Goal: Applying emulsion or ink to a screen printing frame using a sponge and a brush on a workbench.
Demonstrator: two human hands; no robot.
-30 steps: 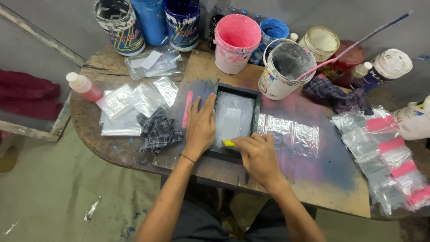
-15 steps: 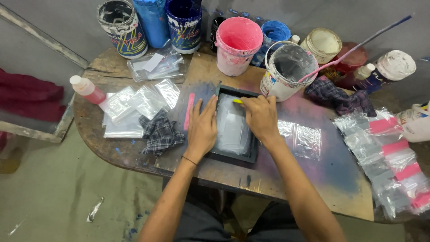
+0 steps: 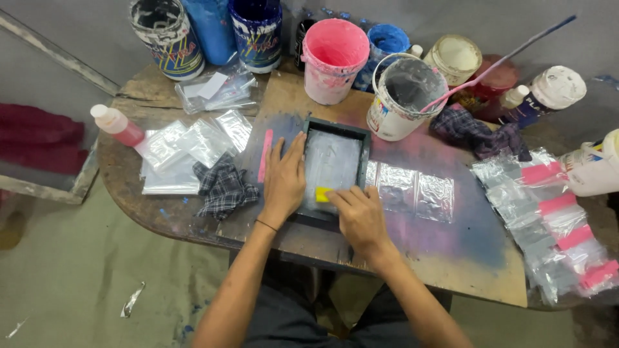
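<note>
1. My right hand (image 3: 361, 216) sits low in the centre of the frame, fingers curled and pinched onto a small yellow squeegee (image 3: 322, 194) that presses on the near end of the screen.
2. My left hand (image 3: 284, 177) lies flat and spread, holding nothing, palm down on the left rail of the dark printing frame (image 3: 335, 164), which rests in the middle of the picture on the stained table (image 3: 451, 258). The mesh inside the frame looks pale grey.
3. Just left of my left hand a thin pink strip (image 3: 264, 154) lies on the board, and beside it a checked rag (image 3: 222, 187).
4. Right of the frame, clear plastic bags (image 3: 412, 190) lie flat in a row. At the right edge of the picture more clear bags with pink strips (image 3: 548, 219) are spread in an overlapping pile.
5. At the left, another loose heap of clear bags (image 3: 187, 145) lies near a squeeze bottle of red liquid (image 3: 119, 125) with a white cap.
6. Further up, a white bucket (image 3: 403, 96) with grey paint holds a long stirring stick (image 3: 496, 61) that leans to the upper right. A second checked cloth (image 3: 477, 132) lies beside it.
7. Along the top stand a pink bucket (image 3: 332, 58), a small blue tub (image 3: 387, 40), a cream lidded tub (image 3: 456, 58), two blue cans (image 3: 258, 29) and a paint-smeared can (image 3: 167, 35) at the upper left.
</note>
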